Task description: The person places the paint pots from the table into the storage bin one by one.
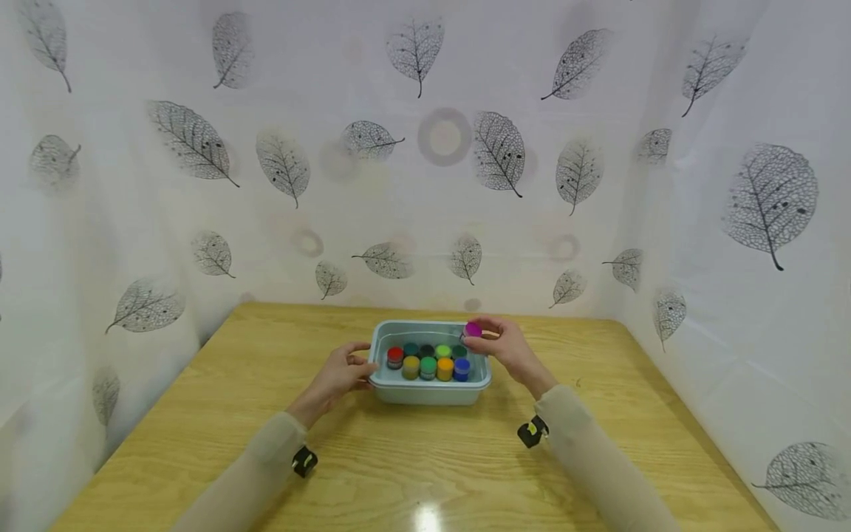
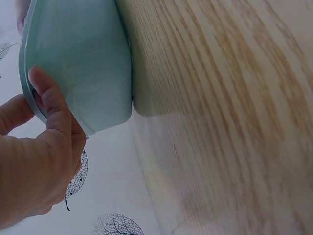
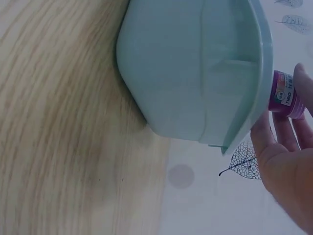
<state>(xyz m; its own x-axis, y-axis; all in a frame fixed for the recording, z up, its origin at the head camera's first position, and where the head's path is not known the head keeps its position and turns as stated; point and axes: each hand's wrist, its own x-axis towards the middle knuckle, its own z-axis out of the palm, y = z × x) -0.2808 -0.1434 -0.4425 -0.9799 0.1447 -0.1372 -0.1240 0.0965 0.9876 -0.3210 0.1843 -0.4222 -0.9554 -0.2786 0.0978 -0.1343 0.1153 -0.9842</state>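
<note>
A pale blue-green plastic basin [image 1: 425, 395] stands on the wooden table with several small paint jars inside, among them a red jar [image 1: 395, 357], an orange jar [image 1: 445, 369] and a blue jar [image 1: 462, 369]. My left hand [image 1: 342, 374] grips the basin's left rim, thumb and fingers on either side of it, as the left wrist view shows [image 2: 49, 127]. Over the back right corner, my right hand [image 1: 503, 346] pinches a purple paint jar [image 3: 282, 95] with a printed label. Its purple lid [image 1: 473, 329] faces up toward the head camera.
The wooden table [image 1: 425, 458] reaches out on both sides of the basin. A white curtain [image 1: 372, 199] printed with dark leaves hangs behind the table and along both sides. Small black cameras sit at the left wrist [image 1: 304, 462] and right wrist [image 1: 532, 431].
</note>
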